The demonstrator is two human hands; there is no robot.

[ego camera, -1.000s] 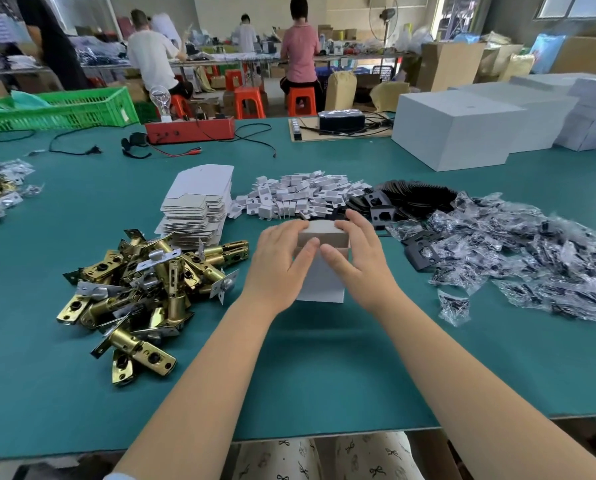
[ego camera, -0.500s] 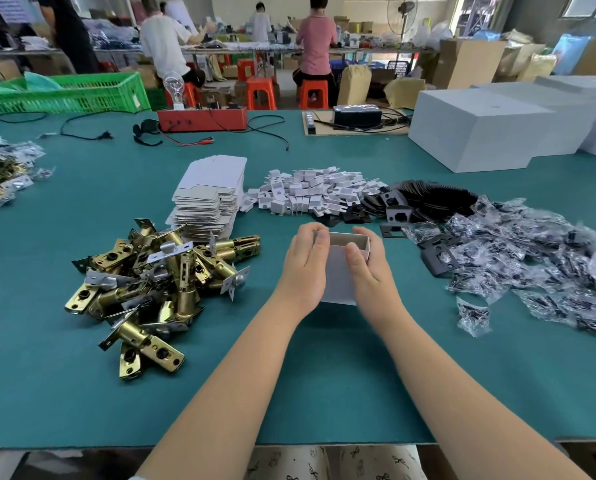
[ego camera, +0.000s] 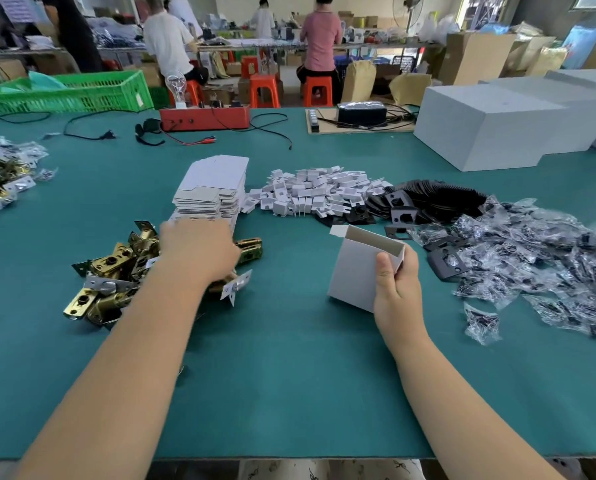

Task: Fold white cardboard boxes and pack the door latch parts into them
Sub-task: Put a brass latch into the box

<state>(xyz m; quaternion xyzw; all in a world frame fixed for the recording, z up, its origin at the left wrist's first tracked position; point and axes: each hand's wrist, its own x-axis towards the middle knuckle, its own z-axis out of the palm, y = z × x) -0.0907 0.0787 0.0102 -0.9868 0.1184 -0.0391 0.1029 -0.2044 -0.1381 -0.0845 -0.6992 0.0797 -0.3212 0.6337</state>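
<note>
Most of the view is taken up by a green table (ego camera: 289,375). Large white cartons (ego camera: 490,129) are set at its far right, and a green crate (ego camera: 64,95) at its far left. A heap of bagged parts (ego camera: 549,271) is spread along the right side, with black plates (ego camera: 438,199) beyond it. Brass latches (ego camera: 116,271) are piled at the left, a stack of flat blanks (ego camera: 213,192) just behind them, and small white inserts (ego camera: 310,195) between the blanks and the plates. A folded white box (ego camera: 355,268), open at the top and tilted, is held near the table's middle by the right hand (ego camera: 396,289), with the thumb laid on its front face and the fingers curled round its right edge. The left hand (ego camera: 199,251), blurred, is stretched over the latches; whether anything is gripped by it cannot be told.
</note>
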